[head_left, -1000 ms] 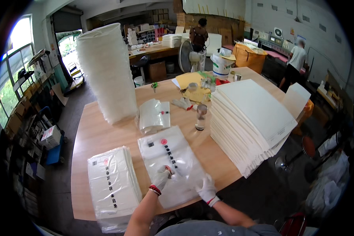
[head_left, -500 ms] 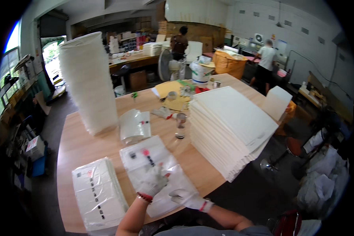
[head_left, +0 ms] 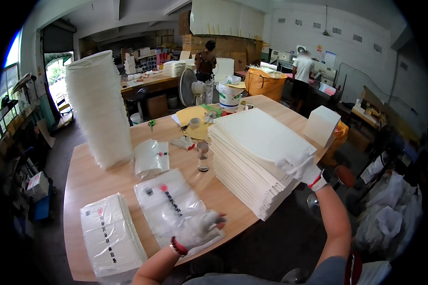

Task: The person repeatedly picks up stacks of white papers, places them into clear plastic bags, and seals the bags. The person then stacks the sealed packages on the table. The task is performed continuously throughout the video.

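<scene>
My left hand (head_left: 200, 230), in a white glove with bare fingertips, hovers over the near end of a clear printed plastic bag (head_left: 159, 202) that lies flat on the table. Its fingers are loosely bent and apart, with nothing seen between them. Reaching out to the right, my right hand (head_left: 299, 167), also gloved, is at the near right corner of a tall stack of white folded sheets (head_left: 261, 135). Its fingers are stretched over the top sheet. To the left lies a pile of filled, printed plastic packs (head_left: 110, 235).
A tall white stack of thin material (head_left: 97, 109) stands at the table's left. A glass of water (head_left: 203, 156), smaller bags (head_left: 151, 157), a loose glove (head_left: 183, 142) and green scissors (head_left: 151, 124) lie mid-table. Two people stand farther back beyond a white bucket (head_left: 229, 96).
My right hand has left the plastic bag and moved right, up to the corner of the white stack. My left hand stays over the bag, with its fingers now turned more to the right.
</scene>
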Tool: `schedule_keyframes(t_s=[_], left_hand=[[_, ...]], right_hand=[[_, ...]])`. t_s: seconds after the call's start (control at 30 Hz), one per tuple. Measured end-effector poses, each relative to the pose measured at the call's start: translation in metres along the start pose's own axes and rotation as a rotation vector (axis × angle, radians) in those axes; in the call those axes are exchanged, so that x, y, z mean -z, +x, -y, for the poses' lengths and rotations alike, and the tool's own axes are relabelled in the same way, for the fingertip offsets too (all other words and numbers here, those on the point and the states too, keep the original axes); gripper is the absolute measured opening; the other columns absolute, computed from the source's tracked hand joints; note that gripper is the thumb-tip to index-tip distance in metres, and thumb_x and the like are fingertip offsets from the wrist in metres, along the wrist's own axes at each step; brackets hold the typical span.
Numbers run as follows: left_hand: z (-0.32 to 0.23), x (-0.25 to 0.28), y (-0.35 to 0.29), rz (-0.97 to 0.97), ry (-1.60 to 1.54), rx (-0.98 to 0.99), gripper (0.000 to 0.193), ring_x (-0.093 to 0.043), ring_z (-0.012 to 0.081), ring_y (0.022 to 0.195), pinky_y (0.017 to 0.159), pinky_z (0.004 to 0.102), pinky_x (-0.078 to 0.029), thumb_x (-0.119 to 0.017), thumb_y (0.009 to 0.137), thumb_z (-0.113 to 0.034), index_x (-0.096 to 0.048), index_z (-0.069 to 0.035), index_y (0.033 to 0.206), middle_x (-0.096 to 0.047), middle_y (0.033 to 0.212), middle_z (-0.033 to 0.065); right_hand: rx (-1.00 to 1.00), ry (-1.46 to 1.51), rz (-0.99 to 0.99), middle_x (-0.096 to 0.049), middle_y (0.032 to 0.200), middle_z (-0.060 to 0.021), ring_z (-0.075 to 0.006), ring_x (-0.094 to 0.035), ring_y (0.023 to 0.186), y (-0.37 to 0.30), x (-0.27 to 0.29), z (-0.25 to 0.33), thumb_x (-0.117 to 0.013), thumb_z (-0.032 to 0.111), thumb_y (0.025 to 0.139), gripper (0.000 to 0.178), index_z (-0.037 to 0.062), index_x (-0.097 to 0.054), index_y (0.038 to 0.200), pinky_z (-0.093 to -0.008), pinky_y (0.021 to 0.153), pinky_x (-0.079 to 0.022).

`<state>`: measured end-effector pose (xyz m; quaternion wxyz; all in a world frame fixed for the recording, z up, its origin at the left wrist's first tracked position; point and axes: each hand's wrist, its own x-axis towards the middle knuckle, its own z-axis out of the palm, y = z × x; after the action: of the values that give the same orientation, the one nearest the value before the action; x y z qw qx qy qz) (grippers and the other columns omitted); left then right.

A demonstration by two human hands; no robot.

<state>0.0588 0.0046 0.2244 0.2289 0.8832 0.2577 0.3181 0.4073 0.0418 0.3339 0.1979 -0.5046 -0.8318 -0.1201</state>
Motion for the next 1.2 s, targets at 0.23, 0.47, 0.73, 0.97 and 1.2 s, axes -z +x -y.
schedule_keyframes(t_s=[0.23, 0.47, 0.73, 0.97, 1.2], left_hand=[[-0.037, -0.017, 0.043, 0.037, -1.78, 0.574, 0.043, -0.053, 0.019, 0.102, 0.088, 0.0315, -0.043, -0.057, 0.084, -0.017, -0.042, 0.0, 0.121, -0.053, 0.116, 0.0098], [-0.052, 0.006, -0.01, 0.074, -1.024, 0.582, 0.053, -0.049, 0.024, 0.107, 0.093, 0.0349, -0.039, -0.057, 0.075, -0.004, -0.04, 0.004, 0.124, -0.049, 0.118, 0.014], [-0.062, -0.088, -0.054, -0.225, 0.073, 0.031, 0.074, -0.046, 0.0344, 0.102, 0.091, 0.0446, -0.037, -0.063, 0.06, -0.006, -0.032, 0.001, 0.127, -0.038, 0.118, 0.0254], [0.078, -0.046, -0.092, -0.312, 0.652, 0.524, 0.063, -0.06, 0.0254, 0.079, 0.072, 0.0322, -0.048, -0.064, 0.071, -0.017, -0.038, 0.0, 0.125, -0.055, 0.103, 0.0202], [0.154, -0.019, -0.072, -0.331, -0.756, 0.664, 0.037, -0.058, 0.019, 0.082, 0.074, 0.0319, -0.047, -0.054, 0.08, -0.009, -0.047, -0.002, 0.116, -0.059, 0.098, 0.0099]], right_hand=[[0.493, -0.074, 0.089, -0.059, 0.086, -0.0093, -0.0241, -0.059, 0.081, -0.033, 0.036, 0.139, -0.056, 0.024, 0.075, 0.021, 0.0119, -0.061, 0.092, -0.0381, 0.068, -0.047], [-0.414, 0.625, -0.159, -0.06, 0.099, -0.0109, -0.0181, -0.056, 0.095, -0.101, -0.006, 0.072, -0.049, 0.017, 0.087, 0.033, -0.0007, -0.048, 0.115, -0.0345, 0.082, -0.047], [-0.566, 0.906, -0.407, -0.058, 0.099, -0.0114, -0.0218, -0.057, 0.079, -0.119, -0.118, 0.228, -0.062, 0.021, 0.082, 0.031, -0.0009, -0.056, 0.103, -0.0329, 0.069, -0.048], [-0.432, 0.824, -0.268, -0.063, 0.085, -0.013, -0.0198, -0.06, 0.072, -0.146, -0.126, 0.207, -0.066, 0.013, 0.077, 0.031, -0.002, -0.055, 0.102, -0.0313, 0.063, -0.049], [-0.08, 0.205, 0.358, -0.061, 0.097, -0.009, -0.0287, -0.061, 0.067, -0.172, -0.198, 0.208, -0.055, 0.047, 0.078, 0.043, 0.0092, -0.061, 0.097, -0.0403, 0.052, -0.048]])
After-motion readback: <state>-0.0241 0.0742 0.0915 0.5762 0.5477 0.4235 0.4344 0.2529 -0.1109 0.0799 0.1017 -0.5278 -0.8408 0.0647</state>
